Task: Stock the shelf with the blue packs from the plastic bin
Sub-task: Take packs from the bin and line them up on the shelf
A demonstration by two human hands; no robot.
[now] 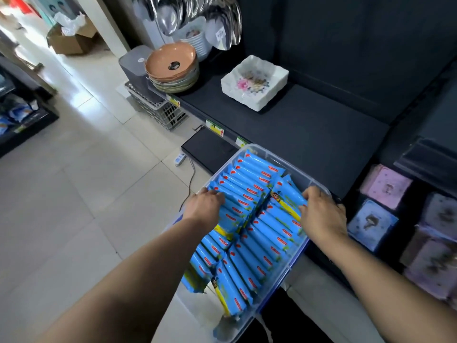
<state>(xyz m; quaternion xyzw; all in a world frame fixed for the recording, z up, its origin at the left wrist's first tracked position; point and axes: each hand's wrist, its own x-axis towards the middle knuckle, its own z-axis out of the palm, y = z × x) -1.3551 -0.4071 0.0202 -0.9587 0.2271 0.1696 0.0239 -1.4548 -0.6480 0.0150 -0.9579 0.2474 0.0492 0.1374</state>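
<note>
At the front edge of the dark shelf point(309, 129), a clear bin point(272, 157) sits tilted, its far corner overlapping the shelf lip. Whether the bin rests on the shelf or hangs free cannot be told. All blue packs point(249, 179) are inside the bin, standing on edge in two close rows, each with a red mark near one end. One pack point(286, 196) by the right rim lies slanted across its neighbours, showing a yellow stripe.

The left hand point(205, 204) is placed over the left rim of the bin. Its fingers curl inward over the rim, with the fingertips against the nearest packs. The right hand point(324, 214) is placed over the right rim in the same way, thumb toward the far end and fingers curled down beside the slanted pack. Both hands grip the bin. Neither lifts a pack clear of the rows.

On the shelf, well apart from the bin, stands a white square dish point(254, 82) with a flower print. A stack of bowls point(173, 68), orange on top, occupies the far left end. Price labels point(215, 127) run along the shelf lip. Folded cloths point(385, 186) in pink and blue lie on a lower level to the right. A grey basket point(158, 107) and a power strip point(180, 159) sit on the tiled floor point(86, 169).
</note>
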